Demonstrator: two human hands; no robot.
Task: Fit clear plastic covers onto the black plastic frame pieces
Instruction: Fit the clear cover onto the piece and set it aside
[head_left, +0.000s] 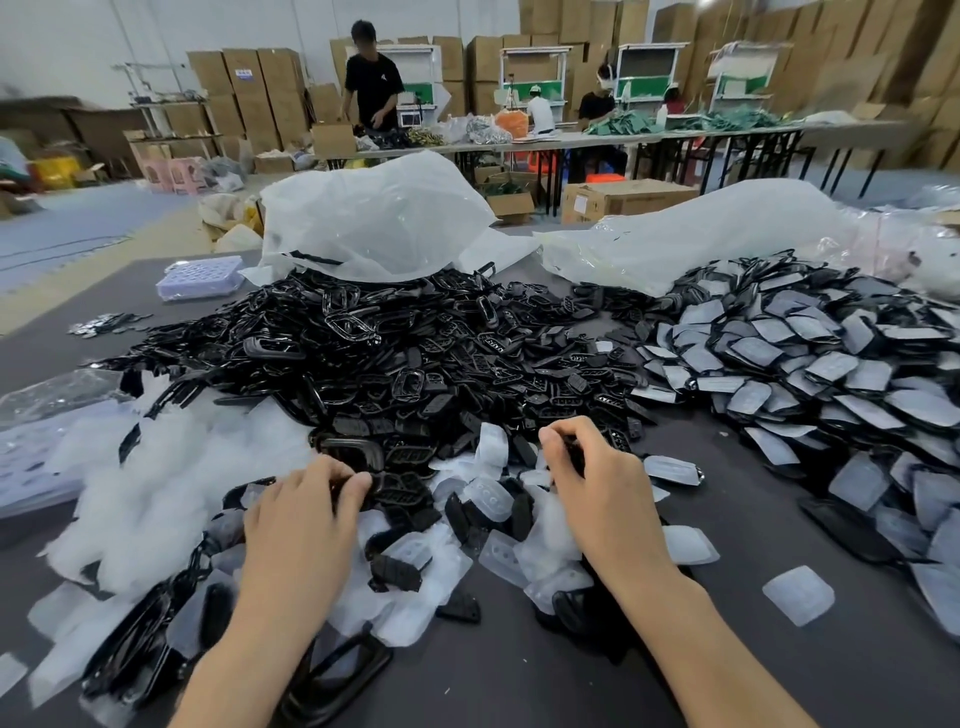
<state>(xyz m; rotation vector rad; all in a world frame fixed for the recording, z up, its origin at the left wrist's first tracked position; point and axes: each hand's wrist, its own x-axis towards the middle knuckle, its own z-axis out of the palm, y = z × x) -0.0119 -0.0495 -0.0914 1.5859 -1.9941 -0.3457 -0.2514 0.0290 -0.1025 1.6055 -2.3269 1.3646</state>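
Left hand (298, 514) and right hand (597, 483) each pinch a frame (397, 491) in curled fingers; best lift one clear, align a cover (491, 448), press edges evenly.

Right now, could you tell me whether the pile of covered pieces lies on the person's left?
No, the pile of covered pieces lies on the right; loose clear covers lie on the left.

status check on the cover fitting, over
Left hand pinching a black frame piece in the near pile. Right hand gripping another black piece. Loose clear covers between the hands, nothing blocking.
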